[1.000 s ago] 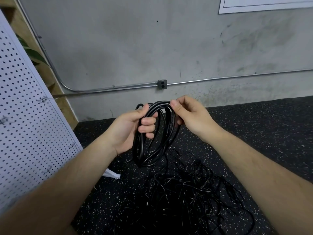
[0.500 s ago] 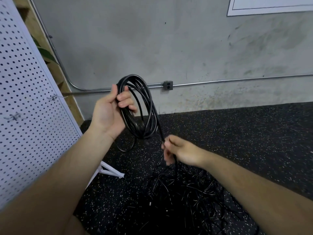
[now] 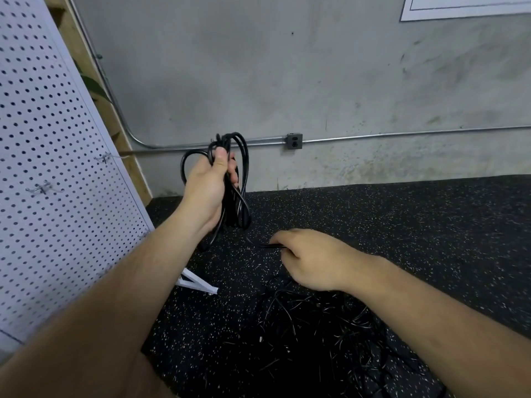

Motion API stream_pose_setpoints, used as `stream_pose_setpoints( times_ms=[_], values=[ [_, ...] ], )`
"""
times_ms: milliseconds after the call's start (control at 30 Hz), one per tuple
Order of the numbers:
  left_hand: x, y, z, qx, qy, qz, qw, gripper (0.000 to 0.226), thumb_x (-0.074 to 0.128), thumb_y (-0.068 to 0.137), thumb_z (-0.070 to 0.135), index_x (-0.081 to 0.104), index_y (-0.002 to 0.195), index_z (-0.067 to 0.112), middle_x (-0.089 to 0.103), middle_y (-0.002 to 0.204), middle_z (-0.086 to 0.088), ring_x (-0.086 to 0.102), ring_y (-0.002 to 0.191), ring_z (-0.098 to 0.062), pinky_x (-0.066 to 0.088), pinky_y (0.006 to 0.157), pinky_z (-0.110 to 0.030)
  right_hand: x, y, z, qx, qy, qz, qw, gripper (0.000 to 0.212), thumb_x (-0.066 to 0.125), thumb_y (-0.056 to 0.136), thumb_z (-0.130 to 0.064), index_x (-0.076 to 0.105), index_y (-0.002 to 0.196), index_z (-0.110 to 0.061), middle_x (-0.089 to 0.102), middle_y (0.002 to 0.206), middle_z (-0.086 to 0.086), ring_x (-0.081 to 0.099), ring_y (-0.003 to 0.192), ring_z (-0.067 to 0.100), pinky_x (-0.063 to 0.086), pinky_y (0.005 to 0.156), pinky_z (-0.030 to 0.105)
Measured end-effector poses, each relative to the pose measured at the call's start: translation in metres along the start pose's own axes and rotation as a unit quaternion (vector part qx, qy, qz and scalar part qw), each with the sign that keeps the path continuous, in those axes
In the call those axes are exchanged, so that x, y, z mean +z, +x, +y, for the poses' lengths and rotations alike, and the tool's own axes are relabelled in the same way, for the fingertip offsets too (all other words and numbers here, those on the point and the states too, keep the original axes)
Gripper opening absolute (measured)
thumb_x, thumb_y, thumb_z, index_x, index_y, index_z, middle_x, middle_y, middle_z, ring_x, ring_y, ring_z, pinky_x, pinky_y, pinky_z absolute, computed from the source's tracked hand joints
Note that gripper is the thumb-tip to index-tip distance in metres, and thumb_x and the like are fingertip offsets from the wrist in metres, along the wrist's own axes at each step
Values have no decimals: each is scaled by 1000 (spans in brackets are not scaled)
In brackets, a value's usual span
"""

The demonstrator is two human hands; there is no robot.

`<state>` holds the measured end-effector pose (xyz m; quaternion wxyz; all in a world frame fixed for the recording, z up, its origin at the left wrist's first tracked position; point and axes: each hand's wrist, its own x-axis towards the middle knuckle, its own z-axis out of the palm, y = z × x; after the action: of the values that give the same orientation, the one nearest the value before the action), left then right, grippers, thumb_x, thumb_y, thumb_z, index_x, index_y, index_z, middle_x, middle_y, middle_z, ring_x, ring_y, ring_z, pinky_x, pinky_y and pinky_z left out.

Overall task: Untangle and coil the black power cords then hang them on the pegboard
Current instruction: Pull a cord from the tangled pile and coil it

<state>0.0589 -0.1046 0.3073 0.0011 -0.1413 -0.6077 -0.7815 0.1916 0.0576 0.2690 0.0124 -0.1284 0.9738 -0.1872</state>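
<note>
The left hand (image 3: 211, 191) is raised left of centre, just right of the white pegboard (image 3: 57, 139), with thumb and fingers wrapped tightly round a coiled black power cord (image 3: 237, 209) whose loops stick out above and below the fist. Lower and nearer, the right hand (image 3: 313, 259) has its fingers curled, pinching a loose strand (image 3: 270, 246) that leads from the coil. The remaining tangled cords (image 3: 330, 326) lie on the speckled black floor (image 3: 416, 225), near right, beneath the right forearm.

- Hands: two; left hand (image 3: 211, 191) at 9 o'clock, right hand (image 3: 310, 259) at 5 o'clock.
- Coil (image 3: 237, 208): one.
- Heap (image 3: 316, 320) of cords: one, 5 o'clock; strands uncountable.
- Pegboard (image 3: 43, 124): one, 9 o'clock.
- Hooks (image 3: 105, 158): two distinct.
- Outlet (image 3: 293, 141): one, 1 o'clock.
</note>
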Motion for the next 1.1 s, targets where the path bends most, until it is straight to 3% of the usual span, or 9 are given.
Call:
stream_pose_setpoints(
  times_ms=[67, 133, 267, 433, 600, 667, 800, 1000, 1100],
  values=[
    [2, -5, -2, 14, 70, -28, 997, 25, 40, 110, 27, 57, 104, 11, 53, 74, 6, 48, 60, -5, 45, 64, -22, -10, -4, -2, -28, -26, 4, 999, 46, 43, 101, -7, 52, 144, -21, 58, 123, -7, 60, 109, 14, 50, 95, 28],
    [4, -10, -4, 38, 148, -65, 986, 21, 41, 110, 25, 54, 108, 8, 54, 79, 4, 50, 63, -4, 44, 70, -23, -20, -7, -2, -43, -45, 44, 997, 52, 45, 98, 1, 55, 142, -25, 61, 121, -11, 62, 106, 8, 52, 95, 27],
    [8, -18, -7, 63, 265, -117, 955, 18, 43, 109, 29, 54, 105, 15, 54, 79, 3, 53, 67, -2, 44, 79, -25, -30, -9, 4, -34, 12, 162, 986, 30, 55, 103, -19, 62, 131, -28, 70, 122, -8, 67, 103, 11, 55, 90, 34],
    [18, -28, -13, 42, 295, -120, 947, 19, 49, 106, 32, 55, 99, 15, 60, 78, 7, 59, 75, -6, 49, 86, -28, -33, -5, 5, -38, -27, 253, 966, 18, 61, 100, -34, 65, 109, -19, 69, 83, -1, 60, 70, 22, 49, 65, 36],
    [29, -37, -19, 14, 273, -129, 953, 17, 59, 101, 32, 61, 110, 17, 73, 100, 2, 69, 98, -11, 54, 91, -36, -32, 0, 8, -82, -44, 291, 952, 17, 68, 94, -38, 73, 96, -22, 73, 85, -4, 68, 75, 20, 55, 66, 39],
    [31, -38, -20, -1, 245, -134, 960, 22, 61, 101, 32, 61, 111, 13, 73, 106, -4, 69, 103, -20, 55, 94, -42, -35, -1, 9, -82, -51, 275, 957, 18, 67, 95, -38, 73, 95, -22, 73, 87, -5, 68, 77, 19, 55, 66, 39],
    [31, -38, -16, -20, 126, -120, 984, 13, 56, 104, 18, 59, 108, 6, 72, 83, 4, 67, 78, -10, 55, 79, -33, -39, -4, 13, -94, -83, 166, 978, 17, 61, 97, -39, 73, 99, -27, 71, 100, -12, 66, 93, 12, 52, 78, 36],
    [31, -33, -15, 12, 145, -73, 987, 9, 57, 103, 16, 59, 103, 7, 70, 77, 7, 65, 70, -4, 52, 71, -23, -44, -3, 12, -125, -93, 58, 986, 21, 57, 100, -39, 74, 110, -31, 68, 104, -16, 60, 96, 5, 47, 82, 28],
    [29, -33, -15, 19, 199, -81, 976, 12, 59, 102, 19, 59, 106, 8, 71, 79, 8, 67, 74, -2, 54, 77, -26, -44, -1, 8, -133, -50, 81, 987, 18, 63, 98, -39, 76, 105, -29, 61, 92, -18, 50, 85, -2, 42, 75, 26]
  ],
)
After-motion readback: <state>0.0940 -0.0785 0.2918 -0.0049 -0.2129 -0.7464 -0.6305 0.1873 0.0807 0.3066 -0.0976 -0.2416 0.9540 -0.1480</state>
